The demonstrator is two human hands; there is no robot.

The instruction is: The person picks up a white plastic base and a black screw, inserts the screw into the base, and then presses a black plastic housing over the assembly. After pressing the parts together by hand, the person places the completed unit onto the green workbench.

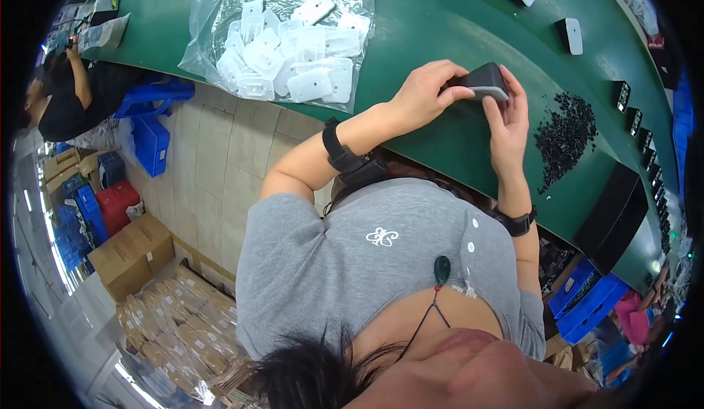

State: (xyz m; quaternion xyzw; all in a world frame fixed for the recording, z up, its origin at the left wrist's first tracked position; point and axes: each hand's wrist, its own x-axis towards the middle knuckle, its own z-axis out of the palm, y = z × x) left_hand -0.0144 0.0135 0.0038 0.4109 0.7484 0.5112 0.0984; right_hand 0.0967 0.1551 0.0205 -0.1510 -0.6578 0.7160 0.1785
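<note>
Above the green table, both my hands hold one small black box-shaped housing with a pale plate along its near face. My left hand grips its left side, thumb on the near edge. From the right, my right hand closes round it, with the thumb underneath and fingers behind. Just right of that hand lies a heap of small black parts. White plastic plates with holes are piled on a clear plastic bag to the left.
Finished-looking black-and-white housings stand at the far right. A row of small black units lines the right edge, near a long black box. Blue bins, cartons and another person are on the left.
</note>
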